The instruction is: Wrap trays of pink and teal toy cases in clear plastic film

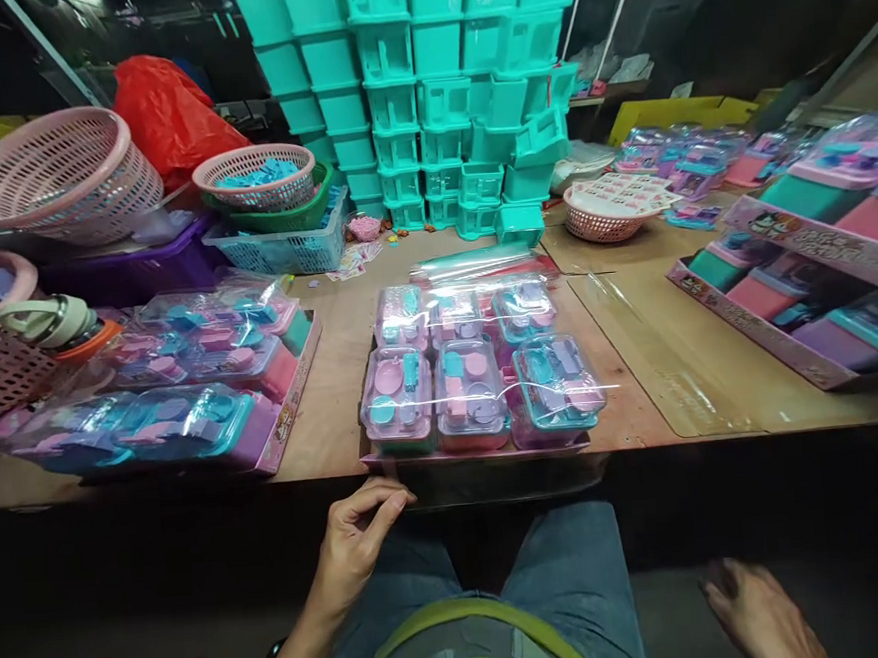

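A display tray of several small clear-lidded toy boxes sits at the table's front edge in front of me. Clear plastic film lies over the boxes and hangs past that edge. My left hand is closed, thumb and fingertips pinching the film's left corner just below the tray. Off to the lower right, away from the table, is my right hand; motion blurs its fingers, and I can make out nothing in it.
Filled trays stand left and right, the right ones stacked. Turquoise plastic parts are piled high at the back. Pink baskets and a purple bin occupy the left. A basket with printed sheets is back right.
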{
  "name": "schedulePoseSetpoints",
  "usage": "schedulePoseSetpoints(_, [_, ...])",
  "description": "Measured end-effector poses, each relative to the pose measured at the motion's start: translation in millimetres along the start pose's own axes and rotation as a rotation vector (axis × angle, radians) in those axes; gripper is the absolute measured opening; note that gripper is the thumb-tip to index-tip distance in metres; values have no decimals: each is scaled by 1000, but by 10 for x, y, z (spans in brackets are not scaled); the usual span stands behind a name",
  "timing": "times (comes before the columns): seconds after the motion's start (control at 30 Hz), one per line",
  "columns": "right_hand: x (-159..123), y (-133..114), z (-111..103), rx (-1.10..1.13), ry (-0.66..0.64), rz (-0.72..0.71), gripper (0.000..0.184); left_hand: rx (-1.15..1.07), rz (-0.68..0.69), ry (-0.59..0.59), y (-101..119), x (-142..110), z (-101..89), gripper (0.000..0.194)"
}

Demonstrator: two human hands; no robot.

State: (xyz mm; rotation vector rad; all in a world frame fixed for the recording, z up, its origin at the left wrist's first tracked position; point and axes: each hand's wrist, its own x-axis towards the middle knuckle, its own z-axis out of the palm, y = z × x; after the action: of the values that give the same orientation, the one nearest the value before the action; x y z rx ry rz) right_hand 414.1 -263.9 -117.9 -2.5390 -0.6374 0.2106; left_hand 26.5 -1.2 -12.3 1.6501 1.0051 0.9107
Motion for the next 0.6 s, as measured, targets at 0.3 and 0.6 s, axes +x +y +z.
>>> schedulePoseSetpoints(0.3, [-94, -1457, 117, 578, -127, -490, 45, 60, 70, -18, -56, -1, -31, 30])
schedulePoseSetpoints(0.6, [26, -1215, 457, 806, -191, -383, 55, 17, 135, -37, -125, 1, -35, 38])
